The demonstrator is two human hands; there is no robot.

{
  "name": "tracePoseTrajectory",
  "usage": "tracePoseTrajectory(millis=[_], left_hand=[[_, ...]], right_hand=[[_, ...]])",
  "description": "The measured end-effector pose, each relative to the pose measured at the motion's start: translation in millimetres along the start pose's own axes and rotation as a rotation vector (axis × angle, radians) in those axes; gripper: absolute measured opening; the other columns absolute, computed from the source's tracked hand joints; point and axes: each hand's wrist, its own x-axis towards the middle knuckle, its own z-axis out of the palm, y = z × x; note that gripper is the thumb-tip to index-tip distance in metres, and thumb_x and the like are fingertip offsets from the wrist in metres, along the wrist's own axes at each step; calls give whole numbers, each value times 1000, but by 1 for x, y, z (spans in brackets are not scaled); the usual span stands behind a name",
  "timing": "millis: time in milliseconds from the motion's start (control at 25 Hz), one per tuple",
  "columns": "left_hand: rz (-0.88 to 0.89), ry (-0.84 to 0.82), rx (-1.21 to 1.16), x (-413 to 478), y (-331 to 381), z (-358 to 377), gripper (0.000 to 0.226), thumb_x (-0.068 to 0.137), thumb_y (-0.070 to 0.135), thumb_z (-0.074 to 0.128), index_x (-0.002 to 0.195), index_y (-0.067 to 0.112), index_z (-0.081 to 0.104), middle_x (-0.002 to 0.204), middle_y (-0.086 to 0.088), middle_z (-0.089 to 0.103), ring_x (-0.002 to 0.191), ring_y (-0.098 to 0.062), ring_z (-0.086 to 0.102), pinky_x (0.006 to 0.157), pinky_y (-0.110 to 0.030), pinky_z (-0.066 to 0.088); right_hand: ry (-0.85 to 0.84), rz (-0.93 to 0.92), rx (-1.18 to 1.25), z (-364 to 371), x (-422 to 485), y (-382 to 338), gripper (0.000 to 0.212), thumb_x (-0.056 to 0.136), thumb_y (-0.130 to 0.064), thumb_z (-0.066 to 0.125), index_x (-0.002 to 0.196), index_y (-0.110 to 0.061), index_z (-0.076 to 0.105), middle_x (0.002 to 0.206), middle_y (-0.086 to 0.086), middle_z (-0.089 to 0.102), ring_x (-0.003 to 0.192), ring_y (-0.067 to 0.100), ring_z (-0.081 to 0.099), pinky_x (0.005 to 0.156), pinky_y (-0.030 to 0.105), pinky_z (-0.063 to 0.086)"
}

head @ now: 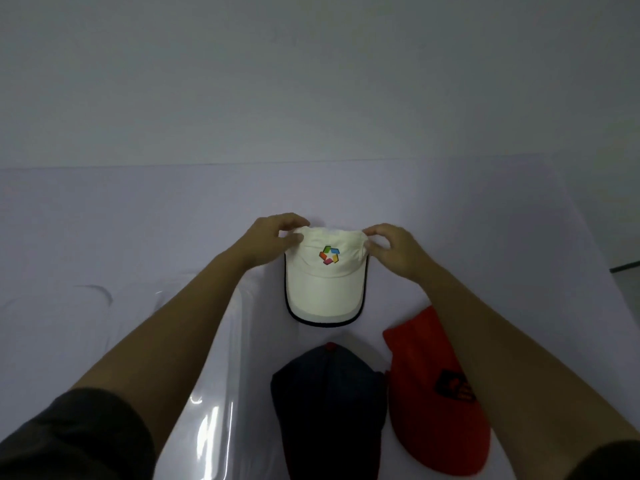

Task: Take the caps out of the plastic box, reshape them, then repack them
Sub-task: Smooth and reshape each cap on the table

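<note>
A white cap (323, 289) with a multicoloured logo and a dark-edged brim lies on the white table, brim toward me. My left hand (273, 237) pinches the crown's left back corner. My right hand (391, 247) pinches its right back corner. A dark navy cap (329, 407) lies nearer to me. Beside it on the right rests a red cap (433, 403) with a dark logo, partly under my right forearm. The clear plastic box (207, 420) sits at the left under my left forearm; its inside is hard to make out.
The white table (138, 220) runs back to a plain white wall (311, 81). The table's right edge (602, 271) falls away at the far right.
</note>
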Motion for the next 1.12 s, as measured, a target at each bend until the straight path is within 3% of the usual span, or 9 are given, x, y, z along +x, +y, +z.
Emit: tracePoseTrajectory(millis=[160,400,520,640,680,760,920,1000,1120], left_hand=[[32,40,142,1,-8,-9,16,91,14,56,105,9,62,107,-8,66,99,-22,60,83,-25,44],[69,128,223,-11,5,-10,33,93,12,53,125,7,55,127,-11,60,113,-24,57,93,-26,41],[99,239,185,-38,26,-14,35,94,15,51,128,7,54,128,-11,59,113,-22,58,95,-24,41],[96,205,114,-82,44,-8,33,95,22,50,125,11,57,124,-6,62,108,-15,59,90,-19,41],[71,169,85,-98,47,-3,33,95,25,50,125,13,58,123,-3,63,108,-12,59,89,-18,40],[-5,61,54,-128,48,10,36,94,32,50,126,18,56,125,-1,62,112,-12,58,90,-17,39],[-217,-240,110,-181,50,40,75,86,45,57,146,15,23,149,-8,35,131,-22,43,101,-30,37],[-320,-281,88,-198,51,57,95,81,45,65,148,11,7,155,-10,21,139,-26,30,108,-36,31],[-482,-201,-238,-212,49,82,111,75,31,76,147,11,-6,153,-13,24,136,-29,34,106,-38,35]], right_hand=[[106,-108,-393,-3,3,3,26,89,-30,60,104,-11,67,109,6,67,105,29,57,88,42,44],[76,-171,-264,-1,-7,-10,44,88,-32,57,127,-12,55,126,9,59,116,30,52,101,44,39],[154,-293,-223,-9,-27,-27,42,88,-27,53,125,-7,56,121,12,61,112,29,55,100,35,38],[156,-362,-110,-8,-73,-48,28,91,-14,56,116,-4,61,108,11,66,96,17,61,88,13,43],[114,-336,-71,-4,-91,-52,26,92,-14,57,115,-4,62,104,9,67,91,13,61,84,9,44],[-48,-180,-29,3,-129,-57,31,90,-20,60,118,-8,59,104,5,66,91,10,60,88,20,50],[-433,194,-149,18,-185,-54,90,70,-41,78,141,-12,31,138,9,47,119,21,51,98,32,46],[-451,245,-181,34,-200,-53,105,65,-40,83,144,-8,23,145,11,39,128,25,45,101,34,43],[-327,259,-157,63,-215,-49,107,60,-36,86,142,-6,23,143,13,38,127,27,43,102,39,43]])
